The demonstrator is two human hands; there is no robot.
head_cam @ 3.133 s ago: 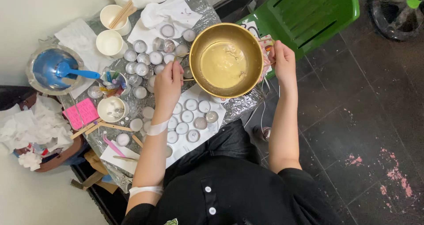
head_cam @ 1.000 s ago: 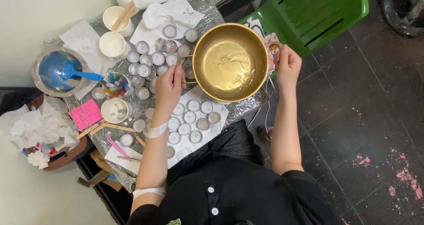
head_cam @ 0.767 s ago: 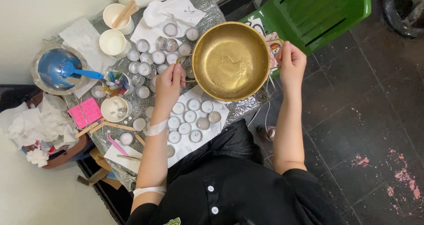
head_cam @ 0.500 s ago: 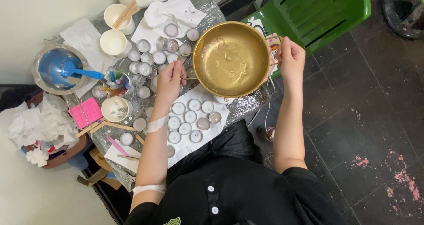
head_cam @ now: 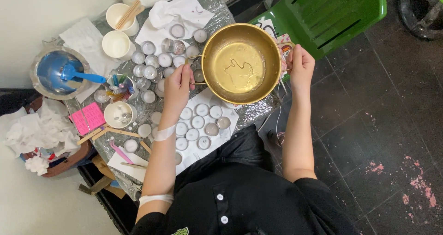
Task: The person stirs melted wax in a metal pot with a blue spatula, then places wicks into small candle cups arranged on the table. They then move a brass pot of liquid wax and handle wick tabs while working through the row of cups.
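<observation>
I hold a brass-coloured pot (head_cam: pixel 240 62) by its two wire handles above the foil-covered table (head_cam: pixel 244 112). My left hand (head_cam: pixel 177 88) grips the left handle and my right hand (head_cam: pixel 300 68) grips the right one. A thin layer of pale yellow liquid lies in the pot's bottom, level. Under and in front of the pot, several small round tins filled with white wax (head_cam: pixel 199 122) sit on a white paper sheet.
More tins (head_cam: pixel 152 65) cluster behind my left hand. Two white cups (head_cam: pixel 116 44), one with wooden sticks, a blue bowl with a blue spoon (head_cam: pixel 59 72), a pink note pad (head_cam: pixel 86 117) and crumpled tissues lie at the left. A green plastic chair (head_cam: pixel 327 11) stands at the right.
The pot has been tilted and swirled between my hands and is now back level; the liquid has spread and settled in its bottom. Both hands have kept their hold.
</observation>
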